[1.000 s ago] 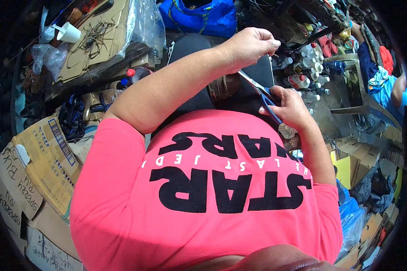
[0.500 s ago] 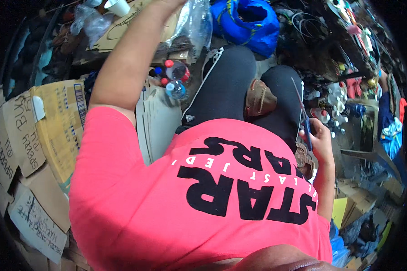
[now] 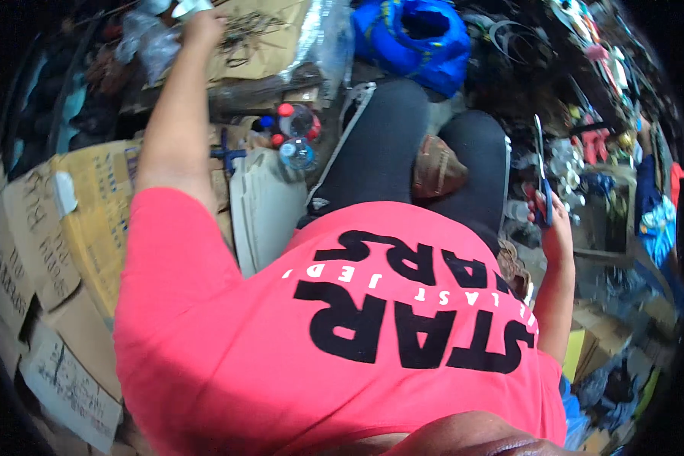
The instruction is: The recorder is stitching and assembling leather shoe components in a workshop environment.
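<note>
My left arm stretches far forward, and my left hand (image 3: 204, 30) is at the white cup (image 3: 192, 8) by the upper edge. Its fingers are blurred and partly hidden, so I cannot make out a grip. Beside that hand, a tangle of thin brown strands (image 3: 247, 36) lies on a cardboard sheet (image 3: 285, 47). On the right, my right hand (image 3: 552, 216) is closed round the blue handles of a pair of scissors (image 3: 541, 171), blades pointing forward. A brown stitched leather shoe (image 3: 438, 169) rests between my thighs.
Plastic bottles (image 3: 296, 152) with red and blue caps stand left of my legs. A blue bag (image 3: 414, 45) sits ahead. Small bottles and jars (image 3: 564, 159) crowd the right side. Cardboard pieces (image 3: 99, 220) line the left. Another brown shoe (image 3: 513, 266) lies by my right hip.
My left hand has swung left and back into view, from above the plastic-covered area to the white cup. My right hand has moved right, away from my thigh, with the scissors pointing more straight ahead.
</note>
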### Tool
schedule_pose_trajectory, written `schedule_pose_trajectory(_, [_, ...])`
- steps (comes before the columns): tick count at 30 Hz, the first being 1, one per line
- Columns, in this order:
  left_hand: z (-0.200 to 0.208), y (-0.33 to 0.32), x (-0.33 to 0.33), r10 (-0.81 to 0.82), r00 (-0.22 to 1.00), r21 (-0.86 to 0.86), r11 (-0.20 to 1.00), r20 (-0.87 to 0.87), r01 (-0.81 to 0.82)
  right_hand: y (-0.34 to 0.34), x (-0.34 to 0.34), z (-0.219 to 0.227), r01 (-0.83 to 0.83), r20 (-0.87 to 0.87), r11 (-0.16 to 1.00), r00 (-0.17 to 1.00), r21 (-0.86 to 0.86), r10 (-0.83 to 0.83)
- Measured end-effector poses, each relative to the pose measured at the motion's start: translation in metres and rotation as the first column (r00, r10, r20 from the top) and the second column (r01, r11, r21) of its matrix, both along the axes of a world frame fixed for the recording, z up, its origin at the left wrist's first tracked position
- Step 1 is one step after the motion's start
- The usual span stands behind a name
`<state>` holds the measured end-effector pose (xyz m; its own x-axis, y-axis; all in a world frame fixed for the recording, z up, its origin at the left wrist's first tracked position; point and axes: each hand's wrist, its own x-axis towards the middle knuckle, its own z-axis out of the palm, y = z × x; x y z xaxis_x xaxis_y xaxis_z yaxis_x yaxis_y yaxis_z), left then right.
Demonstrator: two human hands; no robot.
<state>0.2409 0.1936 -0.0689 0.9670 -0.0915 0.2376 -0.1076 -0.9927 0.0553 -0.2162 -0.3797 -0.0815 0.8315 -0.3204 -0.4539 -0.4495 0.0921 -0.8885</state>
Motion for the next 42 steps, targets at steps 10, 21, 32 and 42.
schedule_pose_trajectory(10, [0.019, -0.012, 0.018, -0.131, 0.99, -0.025, 0.991, 0.048, 0.132, -0.053, 0.013, -0.022, 0.076, -0.116, 0.996, 0.99, -0.041, -0.08])
schedule_pose_trajectory(21, [0.03, -0.007, -0.005, -0.008, 0.996, -0.039, 0.999, -0.085, 0.004, -0.072, 0.028, -0.053, 0.031, -0.007, 0.964, 0.999, -0.263, -0.034])
schedule_pose_trajectory(32, [0.048, -0.098, -0.08, -0.334, 0.746, -0.061, 0.893, 0.576, 0.447, 0.021, 0.113, 0.016, -0.068, 0.265, 0.988, 0.959, -0.14, 0.103])
schedule_pose_trajectory(42, [0.026, -0.221, -0.201, -0.75, 0.643, -0.978, 0.026, -0.157, -0.209, 0.156, 0.183, 0.04, -0.392, 0.319, 0.909, 0.851, -0.14, 0.416])
